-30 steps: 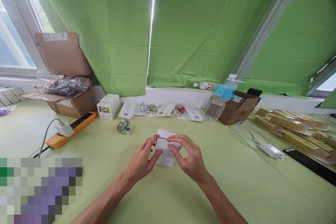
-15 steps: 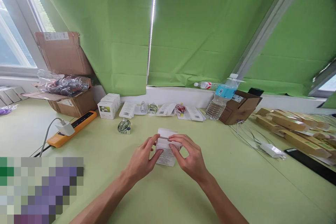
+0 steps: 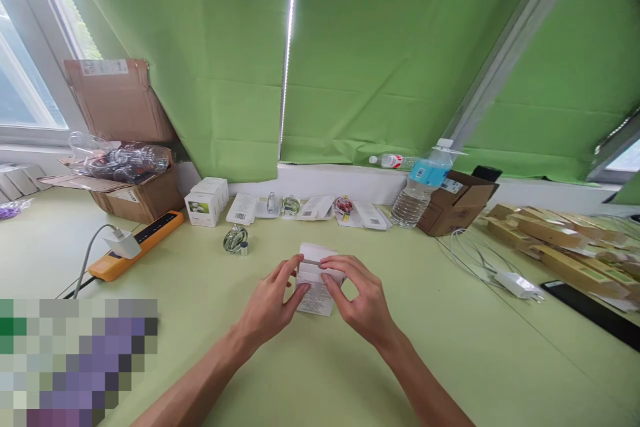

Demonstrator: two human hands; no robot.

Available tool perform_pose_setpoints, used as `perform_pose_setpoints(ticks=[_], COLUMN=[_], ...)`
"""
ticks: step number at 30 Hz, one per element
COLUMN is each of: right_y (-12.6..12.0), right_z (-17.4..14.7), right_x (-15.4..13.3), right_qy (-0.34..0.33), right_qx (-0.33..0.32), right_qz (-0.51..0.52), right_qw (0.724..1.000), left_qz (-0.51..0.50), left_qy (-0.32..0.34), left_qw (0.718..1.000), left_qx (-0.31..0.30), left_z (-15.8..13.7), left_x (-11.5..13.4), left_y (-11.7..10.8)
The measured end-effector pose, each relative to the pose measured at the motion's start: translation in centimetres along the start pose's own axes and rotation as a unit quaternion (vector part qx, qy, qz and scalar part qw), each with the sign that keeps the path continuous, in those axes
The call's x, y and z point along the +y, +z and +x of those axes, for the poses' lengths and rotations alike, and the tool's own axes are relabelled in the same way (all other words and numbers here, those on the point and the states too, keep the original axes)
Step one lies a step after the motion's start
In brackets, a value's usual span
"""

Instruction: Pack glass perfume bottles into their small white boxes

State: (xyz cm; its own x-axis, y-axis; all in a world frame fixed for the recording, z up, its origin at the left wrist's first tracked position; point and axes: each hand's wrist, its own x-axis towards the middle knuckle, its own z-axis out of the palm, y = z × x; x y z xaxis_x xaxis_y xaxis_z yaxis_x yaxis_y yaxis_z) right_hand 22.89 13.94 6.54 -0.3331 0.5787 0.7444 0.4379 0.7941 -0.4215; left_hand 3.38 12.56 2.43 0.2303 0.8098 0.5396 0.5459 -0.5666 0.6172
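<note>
A small white carton (image 3: 315, 303) with fine print on its near face is between my hands, its top flap standing up at the far side. My left hand (image 3: 273, 297) pinches the carton's left edge between thumb and fingers. From the right, my right hand (image 3: 364, 300) grips it, fingertips along the top opening and thumb on the near face. The fingers partly cover the carton, and its inside cannot be made out. Beyond my left hand lie a coiled green-and-white cable (image 3: 235, 239) and a small silvery cylinder (image 3: 244, 249).
Along the wall stand white boxes (image 3: 207, 203), printed cards (image 3: 243, 208) with small coiled items, and a large water bottle (image 3: 415, 190). An orange power strip (image 3: 137, 247) lies left. At right are a cardboard box (image 3: 457, 207), a white charger (image 3: 517, 285) and flat cartons (image 3: 570, 263).
The camera view has shifted very slightly. Both hands keep the same hold on the white carton, and nothing else has visibly moved.
</note>
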Motion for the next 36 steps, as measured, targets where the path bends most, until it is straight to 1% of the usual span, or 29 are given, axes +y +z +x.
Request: perform_pose_setpoints(ticks=[23, 36], right_y=[0.06, 0.33], right_z=[0.08, -0.07], right_x=[0.08, 0.36], right_qy=[-0.007, -0.013], right_qx=[0.006, -0.016], right_qz=[-0.006, -0.021], right_qw=[1.0, 1.0], left_qz=[0.002, 0.021], left_qy=[0.001, -0.002], left_qw=[1.0, 1.0], left_qx=[0.0, 0.019], left_z=[0.08, -0.05], left_x=[0.1, -0.01], left_y=[-0.13, 0.03])
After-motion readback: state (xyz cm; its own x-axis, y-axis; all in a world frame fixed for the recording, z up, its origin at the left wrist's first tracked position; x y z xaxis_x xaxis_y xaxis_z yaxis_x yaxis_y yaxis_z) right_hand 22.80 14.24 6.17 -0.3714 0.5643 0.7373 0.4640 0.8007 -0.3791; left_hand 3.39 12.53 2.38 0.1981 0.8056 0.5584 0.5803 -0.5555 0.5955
